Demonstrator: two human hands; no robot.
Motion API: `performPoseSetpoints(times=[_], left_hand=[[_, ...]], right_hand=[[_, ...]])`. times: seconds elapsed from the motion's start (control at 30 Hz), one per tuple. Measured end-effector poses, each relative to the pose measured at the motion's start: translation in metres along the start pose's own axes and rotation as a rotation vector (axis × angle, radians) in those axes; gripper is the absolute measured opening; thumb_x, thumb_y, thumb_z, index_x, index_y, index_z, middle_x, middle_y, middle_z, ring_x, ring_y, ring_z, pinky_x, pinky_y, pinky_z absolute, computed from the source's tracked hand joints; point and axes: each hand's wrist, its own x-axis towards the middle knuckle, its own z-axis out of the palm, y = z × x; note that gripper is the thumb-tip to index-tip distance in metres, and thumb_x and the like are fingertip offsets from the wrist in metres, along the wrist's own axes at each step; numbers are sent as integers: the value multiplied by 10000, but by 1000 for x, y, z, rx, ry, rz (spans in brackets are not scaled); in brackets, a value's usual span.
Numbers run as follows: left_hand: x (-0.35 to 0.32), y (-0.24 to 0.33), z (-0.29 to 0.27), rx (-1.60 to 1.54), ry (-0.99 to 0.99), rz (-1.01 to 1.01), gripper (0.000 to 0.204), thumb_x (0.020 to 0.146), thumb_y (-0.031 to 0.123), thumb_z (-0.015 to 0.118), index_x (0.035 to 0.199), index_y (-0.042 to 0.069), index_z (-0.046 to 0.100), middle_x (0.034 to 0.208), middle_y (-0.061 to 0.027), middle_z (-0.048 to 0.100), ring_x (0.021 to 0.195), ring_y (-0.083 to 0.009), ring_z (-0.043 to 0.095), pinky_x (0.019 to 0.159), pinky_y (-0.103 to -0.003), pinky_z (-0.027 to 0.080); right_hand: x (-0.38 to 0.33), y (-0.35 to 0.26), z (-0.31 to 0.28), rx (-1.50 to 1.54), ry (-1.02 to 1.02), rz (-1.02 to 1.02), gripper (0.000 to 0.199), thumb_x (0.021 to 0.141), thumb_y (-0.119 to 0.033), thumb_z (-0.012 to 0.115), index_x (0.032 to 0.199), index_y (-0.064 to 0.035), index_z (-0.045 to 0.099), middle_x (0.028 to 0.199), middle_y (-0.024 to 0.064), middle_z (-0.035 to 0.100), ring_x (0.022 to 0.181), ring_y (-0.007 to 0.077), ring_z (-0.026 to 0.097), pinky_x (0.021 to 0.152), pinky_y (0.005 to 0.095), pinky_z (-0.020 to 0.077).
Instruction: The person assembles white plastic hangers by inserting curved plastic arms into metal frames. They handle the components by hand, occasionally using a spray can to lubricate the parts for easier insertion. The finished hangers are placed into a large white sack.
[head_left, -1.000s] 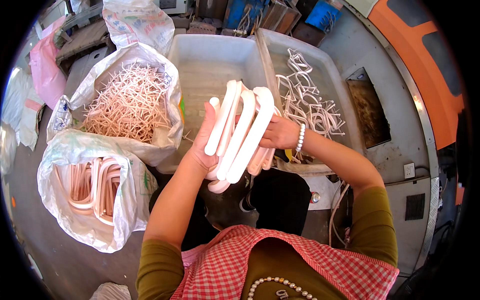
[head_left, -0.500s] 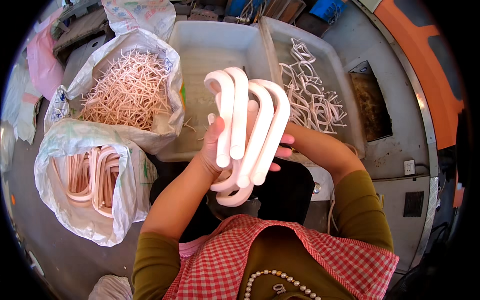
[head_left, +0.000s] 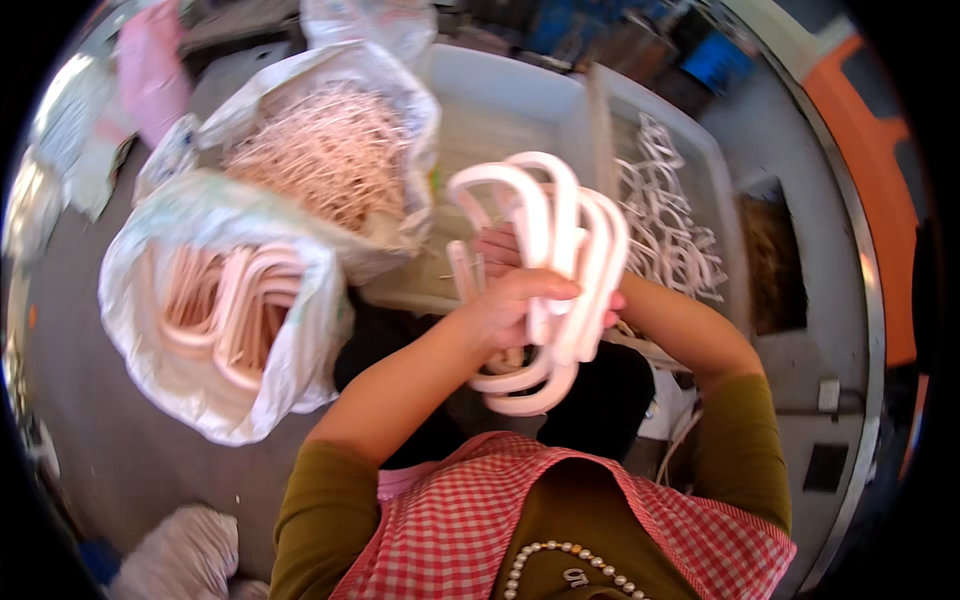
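I hold a bundle of pale pink plastic hangers point(head_left: 560, 230) upright in front of my chest. My left hand point(head_left: 505, 310) wraps around the middle of the bundle from the near side. My right hand point(head_left: 497, 250) grips it from behind, mostly hidden, with only fingertips showing. The curved hanger ends point(head_left: 525, 390) hang below my hands.
At left, a white sack point(head_left: 200, 330) holds more pink hangers. Behind it, another sack point(head_left: 330, 150) is full of thin pink pieces. A grey tub point(head_left: 500, 100) stands ahead, and a tray point(head_left: 715, 180) with white hooks sits to the right.
The bundle has turned and lifted, its looped ends now pointing up. My left hand has shifted over the front of the hangers. The view has tilted left.
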Motion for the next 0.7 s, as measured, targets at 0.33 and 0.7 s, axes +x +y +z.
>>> performPoseSetpoints(times=[0.33,0.7], left_hand=[[-30,32,57,201,-72,253,493,755,81,646,1216,-18,500,1057,-197,623,912,-291,658,750,-389,571],[-218,105,173,1031,209,604,706,718,126,691,1327,-50,380,1144,-237,592,1020,-304,631,833,-390,557]], right_hand=[[-39,-57,-29,-271,227,-183,332,878,-275,564,1058,4,564,950,83,647,810,157,625,708,282,511],[16,-64,9,-540,214,-464,351,830,-91,637,1171,-56,563,1262,126,530,1155,263,526,959,356,418]])
